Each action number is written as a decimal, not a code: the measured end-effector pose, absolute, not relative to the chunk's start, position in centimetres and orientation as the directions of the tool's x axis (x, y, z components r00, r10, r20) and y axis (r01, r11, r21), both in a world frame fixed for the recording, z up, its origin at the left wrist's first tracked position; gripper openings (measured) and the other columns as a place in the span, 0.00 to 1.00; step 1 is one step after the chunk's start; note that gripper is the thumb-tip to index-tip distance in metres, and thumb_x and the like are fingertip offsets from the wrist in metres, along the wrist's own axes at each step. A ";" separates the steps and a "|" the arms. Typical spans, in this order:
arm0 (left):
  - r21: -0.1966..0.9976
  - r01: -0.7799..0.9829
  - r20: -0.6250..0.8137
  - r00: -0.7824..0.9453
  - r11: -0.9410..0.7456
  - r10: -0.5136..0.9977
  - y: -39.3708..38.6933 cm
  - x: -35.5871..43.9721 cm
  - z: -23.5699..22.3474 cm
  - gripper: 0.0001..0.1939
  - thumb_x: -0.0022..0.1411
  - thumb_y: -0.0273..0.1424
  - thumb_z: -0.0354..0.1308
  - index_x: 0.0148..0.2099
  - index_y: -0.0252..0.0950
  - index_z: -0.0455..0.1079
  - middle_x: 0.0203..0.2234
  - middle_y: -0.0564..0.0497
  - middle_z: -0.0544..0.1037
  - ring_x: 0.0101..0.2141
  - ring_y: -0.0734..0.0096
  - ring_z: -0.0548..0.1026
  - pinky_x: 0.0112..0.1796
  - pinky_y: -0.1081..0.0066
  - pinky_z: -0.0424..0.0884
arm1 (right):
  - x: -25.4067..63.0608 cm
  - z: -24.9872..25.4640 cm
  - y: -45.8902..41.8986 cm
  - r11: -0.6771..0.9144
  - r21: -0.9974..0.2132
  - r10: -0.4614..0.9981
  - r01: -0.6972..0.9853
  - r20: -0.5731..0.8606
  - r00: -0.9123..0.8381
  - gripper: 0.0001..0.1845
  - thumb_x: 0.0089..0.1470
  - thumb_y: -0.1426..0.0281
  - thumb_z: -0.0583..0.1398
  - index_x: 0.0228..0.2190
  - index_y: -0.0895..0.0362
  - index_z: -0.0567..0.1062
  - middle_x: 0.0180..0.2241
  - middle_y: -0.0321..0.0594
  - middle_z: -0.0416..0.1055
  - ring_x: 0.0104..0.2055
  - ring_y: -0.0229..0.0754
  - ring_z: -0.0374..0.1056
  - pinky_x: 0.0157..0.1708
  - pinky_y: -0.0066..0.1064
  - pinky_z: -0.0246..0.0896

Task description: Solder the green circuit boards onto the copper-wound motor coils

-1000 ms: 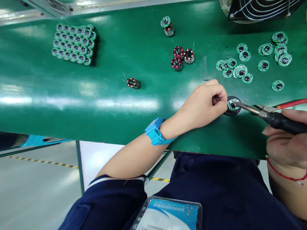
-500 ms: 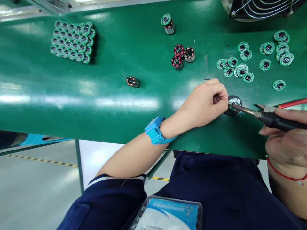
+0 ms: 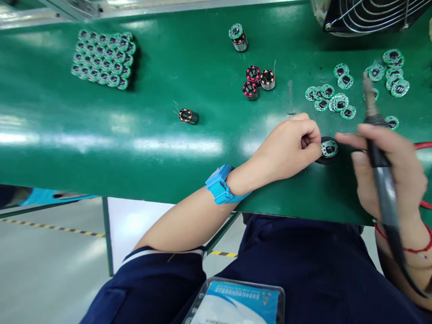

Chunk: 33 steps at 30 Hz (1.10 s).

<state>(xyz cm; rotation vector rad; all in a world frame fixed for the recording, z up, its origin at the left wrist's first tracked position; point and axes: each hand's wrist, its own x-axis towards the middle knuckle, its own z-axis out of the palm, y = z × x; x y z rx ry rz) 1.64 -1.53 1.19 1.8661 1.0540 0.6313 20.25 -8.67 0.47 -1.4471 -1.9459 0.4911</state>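
My left hand (image 3: 290, 145) rests on the green table (image 3: 151, 135) in a loose fist, its fingertips pinched beside a small round green circuit board (image 3: 329, 148) that sits on a black round holder. What the pinch holds is too small to make out. My right hand (image 3: 388, 168) is wrapped round a black soldering iron (image 3: 380, 153), whose tip points up and away from the board. A blue strap is on my left wrist.
Loose round green boards (image 3: 332, 100) lie at the right and far right. Three wound coils (image 3: 258, 81) stand at centre, one lies on its side (image 3: 188, 116), another stands further back (image 3: 238, 37). A packed block of finished parts (image 3: 103, 59) is at left. A fan grille (image 3: 367, 13) sits top right.
My right hand has swung the soldering iron off the board, from lying level with its tip on the board to pointing upward. My left hand stays put.
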 end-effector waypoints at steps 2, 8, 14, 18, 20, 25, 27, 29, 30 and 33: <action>0.868 0.418 0.017 0.513 -0.267 0.858 -1.5 1.7 1.1 0.09 0.53 0.17 0.53 0.25 0.34 0.65 0.23 0.55 0.65 0.26 0.79 0.64 0.27 0.72 0.62 | 20.0 0.7 -8.1 0.382 -0.611 0.923 0.693 0.280 -0.262 0.30 0.56 0.73 0.58 0.58 0.43 0.60 0.52 0.37 0.72 0.53 0.47 0.67 0.51 0.44 0.65; 0.877 0.390 0.036 0.527 -0.280 0.849 -1.7 1.4 0.9 0.08 0.56 0.18 0.51 0.28 0.34 0.63 0.25 0.55 0.65 0.27 0.78 0.65 0.29 0.73 0.64 | 20.1 0.8 -7.7 0.372 -0.613 0.928 0.698 0.237 -0.286 0.33 0.56 0.77 0.57 0.59 0.43 0.59 0.51 0.35 0.73 0.52 0.44 0.70 0.47 0.39 0.68; 0.774 0.415 0.193 0.565 -0.478 0.802 -2.0 0.8 0.8 0.07 0.57 0.19 0.50 0.34 0.36 0.60 0.30 0.52 0.66 0.32 0.73 0.65 0.34 0.69 0.65 | 20.4 0.5 -8.0 0.292 -0.692 0.956 0.660 0.232 -0.180 0.30 0.56 0.74 0.59 0.58 0.46 0.61 0.48 0.36 0.74 0.46 0.41 0.72 0.48 0.35 0.68; 0.672 0.389 0.263 0.669 -0.630 0.695 -2.4 0.8 0.8 0.06 0.62 0.21 0.47 0.36 0.37 0.61 0.32 0.49 0.67 0.35 0.69 0.66 0.36 0.67 0.65 | 20.8 0.2 -8.1 0.305 -0.637 0.948 0.708 0.272 -0.164 0.28 0.53 0.72 0.60 0.55 0.49 0.64 0.37 0.35 0.74 0.38 0.42 0.72 0.43 0.37 0.68; 0.621 0.376 0.299 0.698 -0.688 0.651 -2.6 0.9 0.7 0.07 0.63 0.22 0.46 0.38 0.37 0.62 0.33 0.48 0.67 0.35 0.69 0.65 0.36 0.66 0.65 | 20.8 0.3 -8.1 0.333 -0.569 0.938 0.752 0.279 -0.205 0.27 0.51 0.72 0.61 0.53 0.49 0.64 0.34 0.34 0.74 0.36 0.44 0.71 0.39 0.38 0.67; 0.471 0.420 0.332 0.731 -0.776 0.597 -2.8 1.4 0.2 0.07 0.65 0.26 0.46 0.37 0.37 0.64 0.34 0.48 0.67 0.34 0.68 0.62 0.35 0.65 0.62 | 20.5 0.6 -8.4 0.369 -0.552 0.924 0.748 0.309 -0.227 0.27 0.50 0.73 0.60 0.52 0.49 0.63 0.34 0.34 0.76 0.37 0.44 0.72 0.37 0.36 0.65; 0.427 0.441 0.331 0.736 -0.790 0.590 -2.9 1.7 0.0 0.08 0.67 0.28 0.45 0.37 0.37 0.65 0.33 0.48 0.66 0.33 0.68 0.61 0.34 0.65 0.60 | 20.5 0.6 -8.5 0.371 -0.576 0.924 0.728 0.309 -0.226 0.27 0.51 0.74 0.60 0.53 0.50 0.63 0.36 0.34 0.76 0.37 0.43 0.72 0.39 0.36 0.66; 0.403 0.450 0.337 0.736 -0.797 0.587 -3.0 2.0 -0.1 0.10 0.69 0.30 0.44 0.37 0.37 0.66 0.33 0.48 0.66 0.33 0.68 0.60 0.34 0.65 0.59 | 20.6 0.7 -8.6 0.352 -0.591 0.930 0.726 0.307 -0.201 0.26 0.51 0.74 0.60 0.52 0.50 0.64 0.37 0.34 0.76 0.38 0.43 0.73 0.41 0.37 0.68; 0.394 0.453 0.341 0.736 -0.800 0.585 -3.0 2.1 -0.1 0.11 0.69 0.30 0.44 0.37 0.36 0.66 0.33 0.48 0.67 0.33 0.68 0.60 0.33 0.65 0.58 | 20.6 0.7 -8.7 0.330 -0.595 0.936 0.733 0.304 -0.175 0.25 0.51 0.74 0.60 0.52 0.50 0.65 0.36 0.34 0.76 0.39 0.43 0.73 0.42 0.37 0.68; 0.372 0.450 0.359 0.737 -0.812 0.573 -2.9 2.2 -0.4 0.13 0.70 0.29 0.42 0.35 0.37 0.66 0.33 0.48 0.67 0.33 0.68 0.60 0.33 0.65 0.57 | 20.7 0.9 -9.1 0.249 -0.611 0.954 0.751 0.290 -0.080 0.25 0.51 0.74 0.60 0.51 0.49 0.67 0.34 0.33 0.77 0.41 0.43 0.73 0.42 0.35 0.69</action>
